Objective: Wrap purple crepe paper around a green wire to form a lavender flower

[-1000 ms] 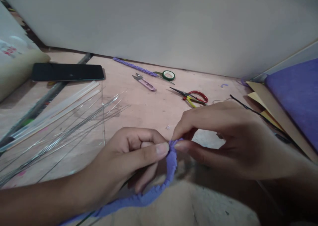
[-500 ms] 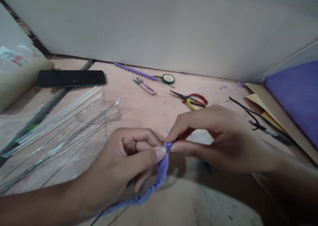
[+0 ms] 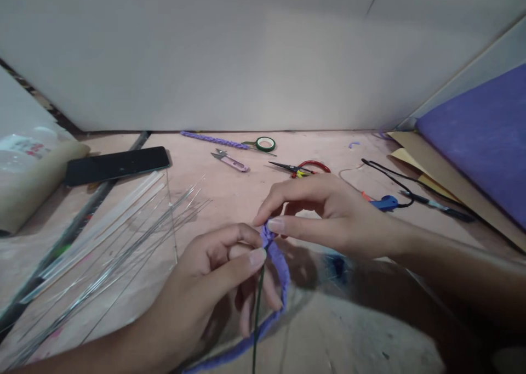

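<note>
Mid-wrap on a stem here, by the look of it: left hand [image 3: 213, 275] closed, thumb and forefinger pinching the top end of a purple crepe strip [image 3: 276, 253] against a thin dark green wire [image 3: 258, 302] that drops straight down toward 6 o'clock. Right hand [image 3: 329, 212] closed too, fingertips nipping the same top end from the 3 o'clock side, so both pinches meet right at the tip, low in the middle of the view, just above the counter [image 3: 230, 190]. Rest of the strip curling down and off toward 7 o'clock, loose. Best guess for the next bit: needs a steady twist of the wire while keeping the strip taut and angled, otherwise likely to bunch or slip off the tip. Out at 12 o'clock: red-handled scissors [image 3: 306, 168], pink thread snips [image 3: 230, 160], a small roll of green tape [image 3: 265, 143] with a finished purple braid-looking piece [image 3: 209, 139] beside it. Bare wires [image 3: 123, 248] fanned out at 9 o'clock, black phone [image 3: 117, 164] at 10. Containers-wise, only a clear plastic bag [image 3: 24, 171] far out at 9 to 10 o'clock, something pale and bulky inside, can't tell what. Purple sheet [image 3: 485, 138] stacked on tan paper at 2 o'clock.
</note>
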`<state>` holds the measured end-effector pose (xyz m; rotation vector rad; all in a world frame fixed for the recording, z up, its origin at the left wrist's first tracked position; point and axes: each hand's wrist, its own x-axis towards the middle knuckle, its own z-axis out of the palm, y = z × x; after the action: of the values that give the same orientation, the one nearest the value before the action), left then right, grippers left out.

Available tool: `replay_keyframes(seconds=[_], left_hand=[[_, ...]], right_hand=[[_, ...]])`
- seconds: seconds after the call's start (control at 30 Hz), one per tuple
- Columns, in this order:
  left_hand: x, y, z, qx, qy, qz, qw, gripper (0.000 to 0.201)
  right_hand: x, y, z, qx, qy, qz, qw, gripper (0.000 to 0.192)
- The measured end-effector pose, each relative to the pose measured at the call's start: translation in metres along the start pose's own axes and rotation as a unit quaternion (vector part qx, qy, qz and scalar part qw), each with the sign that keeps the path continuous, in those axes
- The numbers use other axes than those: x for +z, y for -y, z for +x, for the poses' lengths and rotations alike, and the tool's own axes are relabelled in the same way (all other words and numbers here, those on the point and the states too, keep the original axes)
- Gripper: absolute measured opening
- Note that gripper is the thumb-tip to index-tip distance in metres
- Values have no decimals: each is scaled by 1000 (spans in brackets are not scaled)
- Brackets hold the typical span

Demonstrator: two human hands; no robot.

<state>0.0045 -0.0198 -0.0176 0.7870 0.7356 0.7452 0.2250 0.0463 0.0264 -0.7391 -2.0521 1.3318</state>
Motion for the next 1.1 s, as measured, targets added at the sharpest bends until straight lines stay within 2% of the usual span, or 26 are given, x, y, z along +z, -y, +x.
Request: replay_keyframes(seconds=[0.13,0.2,0.3,0.4,0.47,0.6,0.67,0.8,0.97,1.1], left_hand=[[4,-4,1,49,-20,-7,999,16],[6,-6,1,68,-42,-5,997,12],[8,-9,2,66,-78,10,995,21],[7,-13,4,72,-91,87,989,32],[4,-15,5,84,-95,161,979,32],[-4,-19,4,184,-118,266,939,32],[-7,-21,4,223,-99,296,923,35],[-13,-24,7,248,-39,317,915,19],[-14,-30,8,256,-44,350,900,1],[-14,-31,5,238,-39,375,895,9]], right_hand=[[5,-2,-1,7,-54,-4,999,20],[9,-2,-2,29,-44,13,999,17],[14,-2,-3,75,-4,61,995,16],[17,-3,-5,81,-15,64,995,14],[17,-4,-5,76,-28,53,995,14],[18,-2,-8,93,-11,72,993,16],[18,-1,-9,103,1,94,990,16],[21,1,-10,108,24,135,985,15],[27,1,-9,151,35,178,972,11],[30,2,-11,188,29,182,965,5]])
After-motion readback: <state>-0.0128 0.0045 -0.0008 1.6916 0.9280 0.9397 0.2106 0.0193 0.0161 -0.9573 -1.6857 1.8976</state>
